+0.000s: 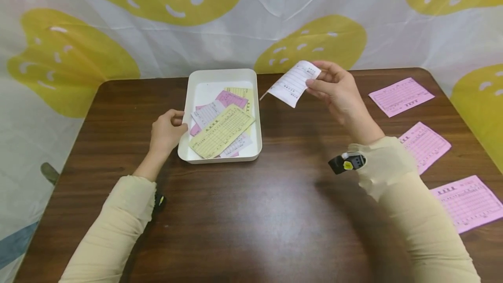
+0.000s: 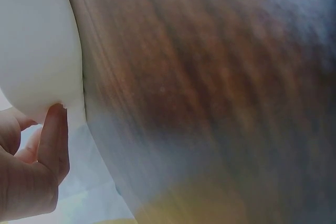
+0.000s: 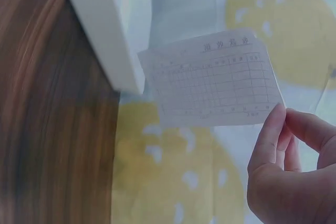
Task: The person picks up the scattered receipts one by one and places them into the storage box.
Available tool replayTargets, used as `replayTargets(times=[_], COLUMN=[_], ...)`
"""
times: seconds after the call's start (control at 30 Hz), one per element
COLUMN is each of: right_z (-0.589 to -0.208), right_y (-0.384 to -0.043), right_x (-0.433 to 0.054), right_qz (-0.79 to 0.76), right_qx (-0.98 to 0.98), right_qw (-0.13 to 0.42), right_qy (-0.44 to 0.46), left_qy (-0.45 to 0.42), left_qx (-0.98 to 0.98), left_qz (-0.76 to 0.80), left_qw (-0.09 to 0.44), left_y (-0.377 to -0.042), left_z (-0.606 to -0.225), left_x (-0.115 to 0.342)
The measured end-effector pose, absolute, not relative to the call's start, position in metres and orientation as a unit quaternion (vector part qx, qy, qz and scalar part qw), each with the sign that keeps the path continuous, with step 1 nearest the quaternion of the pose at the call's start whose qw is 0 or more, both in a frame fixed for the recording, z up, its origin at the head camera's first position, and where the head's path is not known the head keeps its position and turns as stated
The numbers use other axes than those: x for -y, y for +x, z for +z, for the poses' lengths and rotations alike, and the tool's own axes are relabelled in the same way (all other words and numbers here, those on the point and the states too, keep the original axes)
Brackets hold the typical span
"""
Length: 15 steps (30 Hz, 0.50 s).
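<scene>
My right hand point(image 1: 338, 93) pinches a white printed slip point(image 1: 296, 83) by one edge, thumb on one side and fingers on the other. The slip curves in the air right of the tray; in the right wrist view its ruled table point(image 3: 210, 85) faces the camera. At the left, my left hand point(image 1: 167, 132) grips the side wall of the white tray point(image 1: 258, 117), with fingertips at the rim. Inside the tray lies a loose pile: a yellow slip point(image 1: 222, 131) on top, with pink slips point(image 1: 232, 98), white slips point(image 1: 208, 113) and another yellow one partly covered beneath.
Along the table's right side lie three pink slips, a far one point(image 1: 401, 96), a middle one point(image 1: 426, 146) partly behind the right sleeve, and a near one point(image 1: 469, 202). The dark wooden table point(image 1: 251, 222) ends at a curtain point(image 1: 220, 47) with yellow shapes.
</scene>
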State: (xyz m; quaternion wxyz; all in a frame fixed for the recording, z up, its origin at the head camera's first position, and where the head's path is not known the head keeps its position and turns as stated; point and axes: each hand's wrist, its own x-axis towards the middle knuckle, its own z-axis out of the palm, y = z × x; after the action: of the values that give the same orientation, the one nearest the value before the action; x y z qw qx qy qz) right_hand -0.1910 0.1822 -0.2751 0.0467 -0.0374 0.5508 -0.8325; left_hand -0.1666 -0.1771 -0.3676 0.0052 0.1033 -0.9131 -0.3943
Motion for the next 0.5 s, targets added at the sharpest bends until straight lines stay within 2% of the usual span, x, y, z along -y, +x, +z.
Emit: replayTargets(times=[0.27,0.5], right_z=[-0.265,-0.276], right_y=[-0.19,-0.189], right_x=[-0.14,-0.107], right_qz=[-0.794,-0.769], right_qx=[-0.602,-0.632], right_qw=[0.061,0.059], right_qy=[-0.058,-0.075], left_qy=[0.106,0.104], left_qx=[0.913,0.913], left_qz=[-0.394,-0.395], left_qw=[0.003,0.003], left_y=[-0.166,-0.166], left_z=[-0.366,-0.366], left_x=[0.176,0.176])
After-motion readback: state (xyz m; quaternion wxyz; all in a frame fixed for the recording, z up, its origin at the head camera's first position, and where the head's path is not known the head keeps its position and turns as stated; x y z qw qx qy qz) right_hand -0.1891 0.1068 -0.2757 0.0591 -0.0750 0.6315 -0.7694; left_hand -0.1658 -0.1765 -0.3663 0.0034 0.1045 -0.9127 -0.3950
